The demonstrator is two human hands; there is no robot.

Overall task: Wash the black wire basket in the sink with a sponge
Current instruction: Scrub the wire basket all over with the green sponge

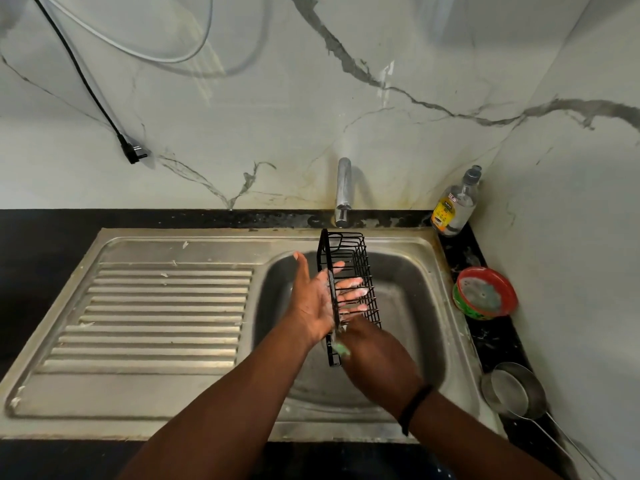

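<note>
A black wire basket [349, 278], long and narrow with a solid black back strip, is held above the basin of the stainless-steel sink [408, 306], standing roughly on end with its far end just below the chrome tap [343, 192]. The left hand [317, 299] is flat against the basket's left side, palm up and soapy, fingers [349, 284] straight and spread, reaching in among the wires; it supports the basket rather than clasping it. The right hand [377, 358] is at the basket's near lower end, back of the hand towards the camera, its fingers curled round a green sponge [341, 348], of which only a small foamy corner shows against the basket's black strip. A dark band [414, 407] sits on the right wrist.

To the left of the basin lies the ribbed steel draining board [156, 306], with a few white flecks on it. The sink is set into a black bench [41, 233] below a white marble-patterned wall [311, 98]. On the bench in the right corner stands a clear plastic bottle with a yellow label [455, 206]; nearer, a round red-and-green tub [485, 294] holds pale green soap, and closer still a steel strainer [514, 391] rests with its handle pointing towards the viewer. A black cable with a plug [133, 152] hangs down the wall at the left, beside a white cable [138, 46].
</note>
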